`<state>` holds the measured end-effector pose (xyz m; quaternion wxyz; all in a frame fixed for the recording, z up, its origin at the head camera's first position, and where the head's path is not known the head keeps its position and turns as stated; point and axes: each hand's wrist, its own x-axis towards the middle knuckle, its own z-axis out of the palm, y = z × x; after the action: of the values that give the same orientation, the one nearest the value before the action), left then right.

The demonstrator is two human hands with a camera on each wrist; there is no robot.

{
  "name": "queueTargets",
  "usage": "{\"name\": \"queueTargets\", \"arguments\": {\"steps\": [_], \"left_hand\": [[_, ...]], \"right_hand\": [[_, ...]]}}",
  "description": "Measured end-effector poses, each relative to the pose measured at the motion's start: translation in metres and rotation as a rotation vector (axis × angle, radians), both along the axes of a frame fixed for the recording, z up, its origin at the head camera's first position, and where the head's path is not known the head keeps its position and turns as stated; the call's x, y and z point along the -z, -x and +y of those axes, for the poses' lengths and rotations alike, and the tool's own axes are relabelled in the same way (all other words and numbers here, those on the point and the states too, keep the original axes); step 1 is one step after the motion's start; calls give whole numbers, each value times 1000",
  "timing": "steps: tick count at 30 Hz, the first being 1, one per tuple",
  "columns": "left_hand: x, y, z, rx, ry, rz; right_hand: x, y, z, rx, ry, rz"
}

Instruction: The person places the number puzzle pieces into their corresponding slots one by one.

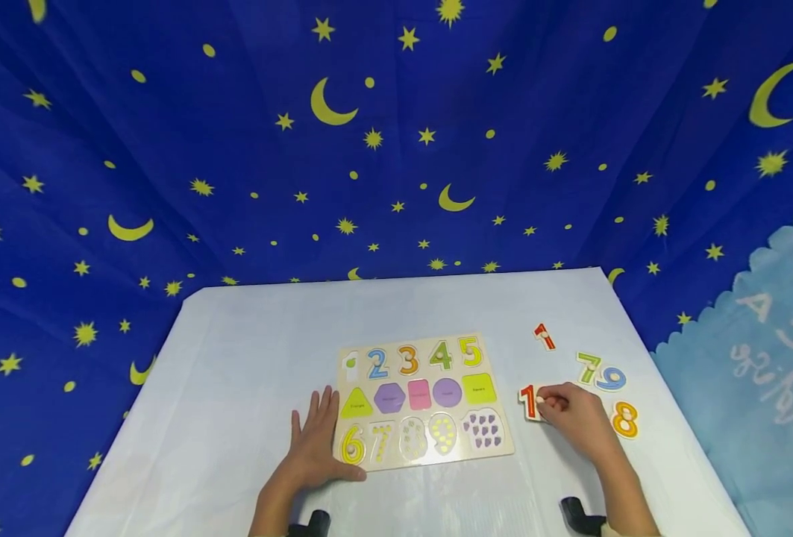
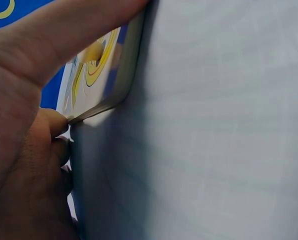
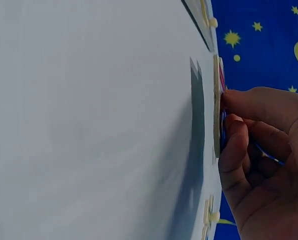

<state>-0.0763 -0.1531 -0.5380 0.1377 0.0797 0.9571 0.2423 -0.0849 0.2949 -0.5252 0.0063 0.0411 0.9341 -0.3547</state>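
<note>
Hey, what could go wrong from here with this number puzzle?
The number piece pinched in the right grip might slip loose. The wrist behind that grip passes close by the 8 in the head view, so it could nudge it. And the puzzle board may slide if the left grip at its corner eases off.

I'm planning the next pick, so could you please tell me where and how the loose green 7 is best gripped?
Probably by its knob, pinched from above: the 7 lies flat and the knob stands up from its face. I'd favour its left side, since the 9 sits close on the right.
</note>
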Motion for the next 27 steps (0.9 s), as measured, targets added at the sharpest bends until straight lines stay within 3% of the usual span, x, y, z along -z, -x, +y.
{"name": "queueTargets", "arguments": {"steps": [9, 27], "left_hand": [[0, -1, 1, -10, -7, 7], [2, -1, 0, -8, 6, 1]], "right_hand": [[-1, 0, -15, -21, 24, 31], [4, -1, -53, -69, 54, -56]]}}
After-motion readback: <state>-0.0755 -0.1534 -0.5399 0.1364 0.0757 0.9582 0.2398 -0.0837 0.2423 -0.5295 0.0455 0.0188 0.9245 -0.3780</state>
